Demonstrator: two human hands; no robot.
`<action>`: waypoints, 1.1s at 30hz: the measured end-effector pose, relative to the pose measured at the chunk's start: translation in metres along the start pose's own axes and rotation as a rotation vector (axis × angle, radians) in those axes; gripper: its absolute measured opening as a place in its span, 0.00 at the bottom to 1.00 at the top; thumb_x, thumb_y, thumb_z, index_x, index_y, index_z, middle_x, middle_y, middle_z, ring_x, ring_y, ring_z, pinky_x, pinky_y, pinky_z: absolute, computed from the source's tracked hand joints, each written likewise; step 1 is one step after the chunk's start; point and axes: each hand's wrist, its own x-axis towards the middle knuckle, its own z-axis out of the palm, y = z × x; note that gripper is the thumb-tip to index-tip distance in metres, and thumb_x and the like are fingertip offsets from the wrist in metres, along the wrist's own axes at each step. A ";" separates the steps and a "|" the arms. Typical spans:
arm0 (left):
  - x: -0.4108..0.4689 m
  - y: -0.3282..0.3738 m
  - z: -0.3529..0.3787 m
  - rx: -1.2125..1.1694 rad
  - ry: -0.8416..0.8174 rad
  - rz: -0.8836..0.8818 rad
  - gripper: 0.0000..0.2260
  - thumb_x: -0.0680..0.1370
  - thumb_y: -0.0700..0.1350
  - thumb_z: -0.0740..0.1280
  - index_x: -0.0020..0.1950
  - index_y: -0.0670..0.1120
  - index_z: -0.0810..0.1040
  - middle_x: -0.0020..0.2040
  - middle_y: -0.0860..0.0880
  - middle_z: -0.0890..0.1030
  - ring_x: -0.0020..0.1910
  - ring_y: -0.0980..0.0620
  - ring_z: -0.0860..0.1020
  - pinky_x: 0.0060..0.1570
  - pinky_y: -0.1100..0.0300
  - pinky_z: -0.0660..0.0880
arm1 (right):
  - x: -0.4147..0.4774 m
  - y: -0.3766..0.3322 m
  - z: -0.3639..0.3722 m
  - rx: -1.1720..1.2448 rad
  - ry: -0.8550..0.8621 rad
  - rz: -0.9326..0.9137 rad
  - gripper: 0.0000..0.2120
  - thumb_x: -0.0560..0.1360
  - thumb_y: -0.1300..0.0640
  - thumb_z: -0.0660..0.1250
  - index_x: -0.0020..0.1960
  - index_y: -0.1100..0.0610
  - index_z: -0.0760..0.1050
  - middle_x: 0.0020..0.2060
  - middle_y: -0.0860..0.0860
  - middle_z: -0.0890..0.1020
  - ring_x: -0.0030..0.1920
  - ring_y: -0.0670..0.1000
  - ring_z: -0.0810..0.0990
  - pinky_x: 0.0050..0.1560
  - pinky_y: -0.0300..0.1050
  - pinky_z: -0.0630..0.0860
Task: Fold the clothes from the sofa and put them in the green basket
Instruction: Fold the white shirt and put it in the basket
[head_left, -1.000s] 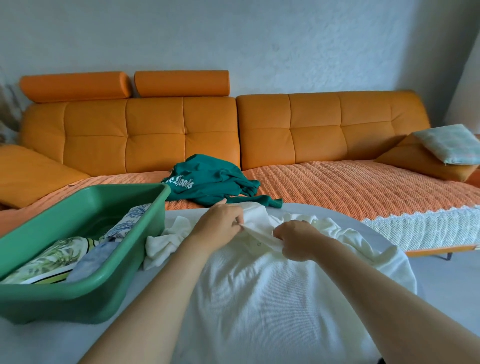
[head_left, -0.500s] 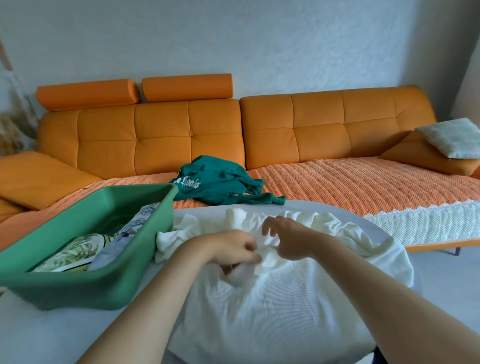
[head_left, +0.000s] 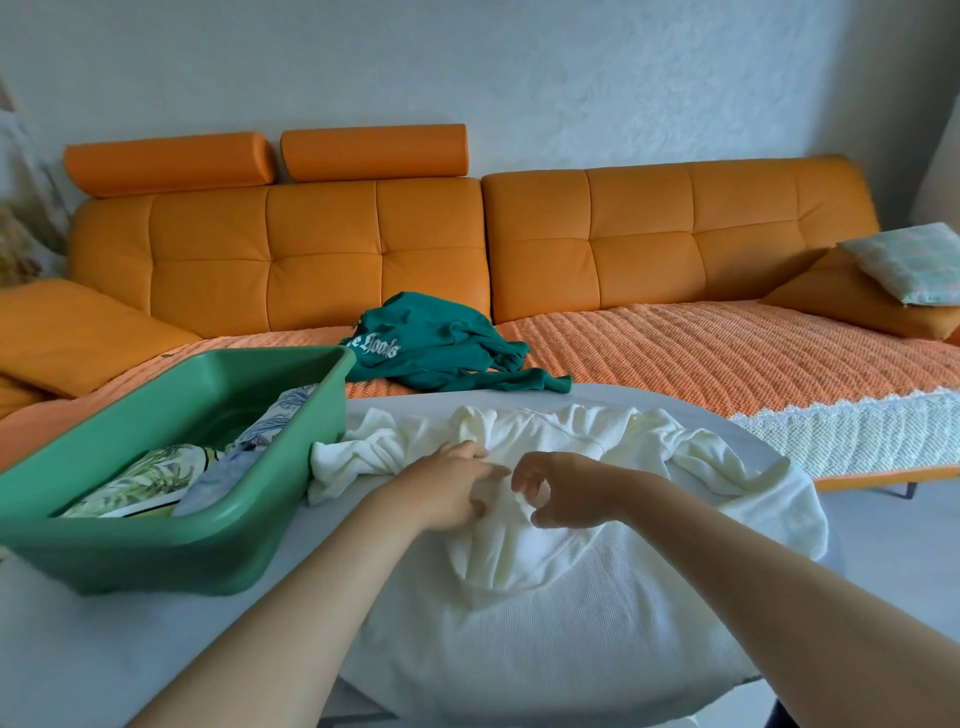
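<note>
Here, one white shirt (head_left: 571, 623), left hand (head_left: 452, 488) grip pinching it; right hand (head_left: 569, 488) grip unclear

Orange sofa (head_left: 322, 244); green basket (head_left: 171, 551); white shirt (head_left: 597, 597); teal sweatshirt (head_left: 436, 348).

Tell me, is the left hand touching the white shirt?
Touching. In the head view the left hand lies on the white shirt, fabric bunching under its fingers.

I see the white shirt (head_left: 597, 613) bunched beside the green basket (head_left: 156, 551); a teal sweatshirt (head_left: 441, 353) lies crumpled on the sofa (head_left: 322, 249).
</note>
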 end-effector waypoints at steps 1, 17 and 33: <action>0.001 -0.003 -0.001 0.096 -0.006 -0.006 0.22 0.80 0.45 0.62 0.73 0.60 0.71 0.74 0.54 0.65 0.73 0.51 0.62 0.69 0.52 0.64 | 0.001 0.001 0.002 -0.009 0.002 0.005 0.20 0.73 0.55 0.73 0.63 0.48 0.75 0.53 0.44 0.79 0.52 0.45 0.77 0.53 0.38 0.73; 0.008 -0.012 -0.030 -0.476 0.873 -0.030 0.03 0.81 0.39 0.60 0.50 0.46 0.68 0.44 0.51 0.77 0.43 0.52 0.74 0.40 0.56 0.70 | 0.021 0.022 -0.033 0.163 0.811 0.052 0.11 0.78 0.59 0.65 0.60 0.54 0.76 0.43 0.49 0.79 0.41 0.53 0.77 0.33 0.39 0.68; 0.013 -0.001 -0.020 -0.525 0.302 0.033 0.27 0.72 0.32 0.56 0.48 0.64 0.78 0.52 0.60 0.79 0.51 0.62 0.75 0.44 0.73 0.71 | 0.015 0.008 -0.026 -0.076 -0.030 0.012 0.22 0.69 0.57 0.68 0.60 0.41 0.71 0.52 0.45 0.76 0.50 0.48 0.76 0.46 0.43 0.74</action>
